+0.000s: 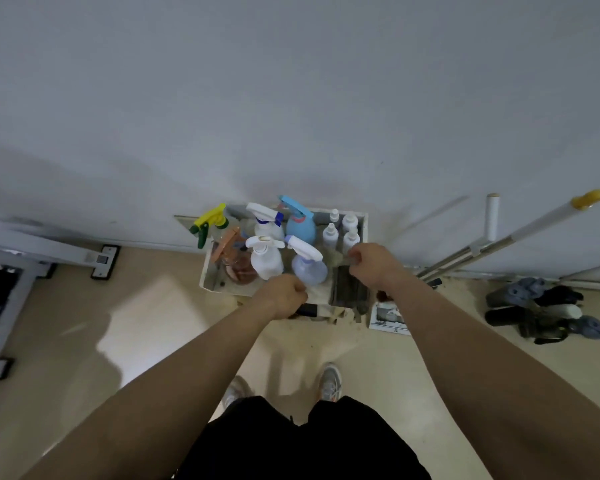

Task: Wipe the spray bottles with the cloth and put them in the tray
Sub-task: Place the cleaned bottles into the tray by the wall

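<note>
White wall (pixel 291 98) fills the upper half of the view and meets a pale beige floor (pixel 153 323) below. The person stands facing it, looking down over both bare forearms. Mop handles (pixel 499 244) lean on the wall to the right, likely parked out of the way.

Against the wall sits the tray (pixel 207 275), a shallow white box raised off the floor on something I cannot make out. It is crowded. A brown bottle (pixel 238 265), a white bottle (pixel 265 263) and a lilac bottle (pixel 309 271) stand upright along the near row. Behind them are a yellow-triggered bottle (pixel 210 220), a blue-collared bottle (pixel 265 220) and a sky-blue bottle (pixel 300 225). Four small white bottles (pixel 340 230) huddle in the far right corner. Everything stands trigger-up and packed close, probably so that nothing tips or leaks.

The right hand (pixel 374 265) is over the tray's right end, its fingers pinching the top edge of a dark cloth (pixel 349 289). The cloth hangs down at the tray's near right corner — held by one edge, I judge, to lay it flat or lift it clear.

The left hand (pixel 284 296) is at the near rim with its fingers curled in. I cannot tell whether they grip the rim, a bit of fabric or nothing.

Every spray bottle in view already stands in the tray, so the task looks close to done.
</note>
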`<state>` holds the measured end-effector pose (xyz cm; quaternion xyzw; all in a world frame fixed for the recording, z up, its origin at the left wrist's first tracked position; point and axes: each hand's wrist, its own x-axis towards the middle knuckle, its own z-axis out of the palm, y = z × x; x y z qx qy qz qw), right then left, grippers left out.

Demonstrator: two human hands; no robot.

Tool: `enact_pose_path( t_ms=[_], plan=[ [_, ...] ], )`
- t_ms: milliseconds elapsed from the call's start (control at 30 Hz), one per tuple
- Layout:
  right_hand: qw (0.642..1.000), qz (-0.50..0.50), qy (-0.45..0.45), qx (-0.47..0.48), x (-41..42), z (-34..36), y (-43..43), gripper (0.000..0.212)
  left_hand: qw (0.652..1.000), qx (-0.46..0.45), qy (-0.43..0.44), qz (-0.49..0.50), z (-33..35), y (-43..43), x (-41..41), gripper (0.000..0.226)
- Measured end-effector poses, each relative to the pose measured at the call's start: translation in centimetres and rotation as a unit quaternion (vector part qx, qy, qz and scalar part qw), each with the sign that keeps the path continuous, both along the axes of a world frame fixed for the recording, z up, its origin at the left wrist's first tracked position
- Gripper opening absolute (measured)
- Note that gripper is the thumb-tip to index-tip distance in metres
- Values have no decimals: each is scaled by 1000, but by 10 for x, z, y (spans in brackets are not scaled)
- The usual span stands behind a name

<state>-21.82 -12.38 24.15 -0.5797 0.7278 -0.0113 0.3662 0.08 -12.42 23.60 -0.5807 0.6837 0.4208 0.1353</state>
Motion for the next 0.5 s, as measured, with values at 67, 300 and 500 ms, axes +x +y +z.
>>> enact_pose_path(
  t_ms=[67, 300, 500],
  plan=[
    [1000, 6, 8, -18, 16, 12, -2, 36, 1000, -6, 6, -22, 9, -5, 16, 28],
    [998, 19, 39, -45, 74, 60, -18, 31, 995, -27, 33, -91, 52, -31, 73, 27],
    [995, 25, 54, -84, 125, 90, -56, 29, 991, -87, 56, -88, 81, -63, 124, 25]
  ],
)
